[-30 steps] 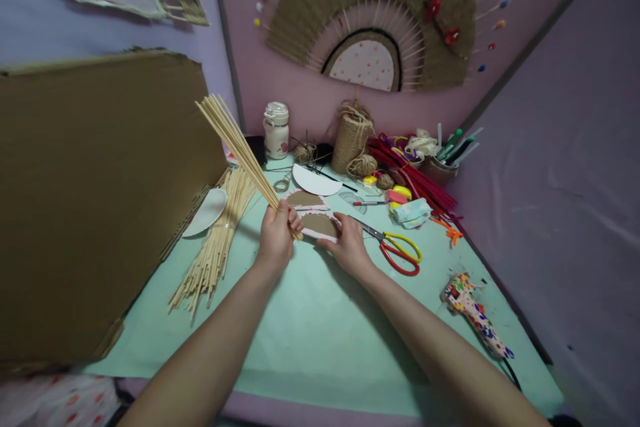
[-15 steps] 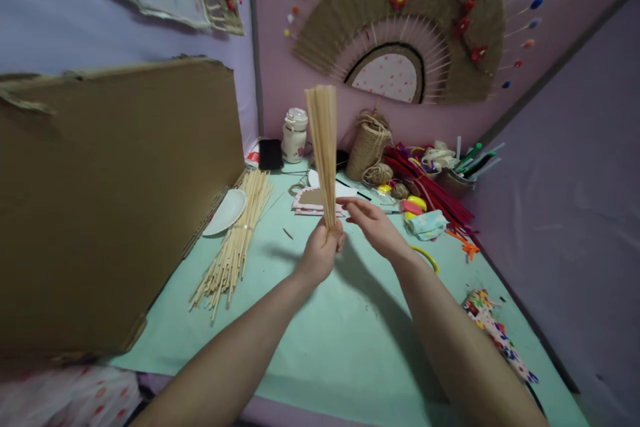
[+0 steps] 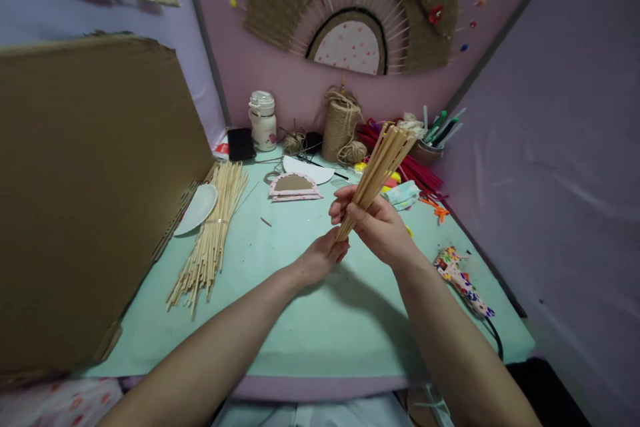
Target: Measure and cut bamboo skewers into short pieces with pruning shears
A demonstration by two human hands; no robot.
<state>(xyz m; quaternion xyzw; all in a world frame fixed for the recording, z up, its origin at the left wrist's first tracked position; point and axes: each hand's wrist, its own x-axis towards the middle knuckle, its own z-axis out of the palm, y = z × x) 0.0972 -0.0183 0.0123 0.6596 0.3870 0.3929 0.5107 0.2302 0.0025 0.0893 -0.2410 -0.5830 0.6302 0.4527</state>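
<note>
A bundle of thin wooden sticks (image 3: 383,163) is held above the table, its top leaning to the right. My left hand (image 3: 323,257) is closed around the bottom end of the bundle. Higher up, my right hand (image 3: 377,220) wraps the sticks with its thumb across the near side. On the table to the left lies a larger bundle of similar sticks (image 3: 205,250), bound round its middle. A white half-round card (image 3: 197,209) rests by that bundle. Behind my hands is a half-round cardboard piece with a pink dotted edge (image 3: 295,187).
Tall cardboard (image 3: 90,200) stands along the left. At the back are a white bottle (image 3: 263,127), a twine spool (image 3: 340,127) and a pot of pens (image 3: 433,147). A flower-patterned glue gun (image 3: 463,283) with a cord lies at right. A decorated fan (image 3: 280,7) hangs on the wall.
My right hand has come from beside the sticks to grip them. The bundle has gone from upright to tilted right. The view has shifted, so the surroundings sit further left.
</note>
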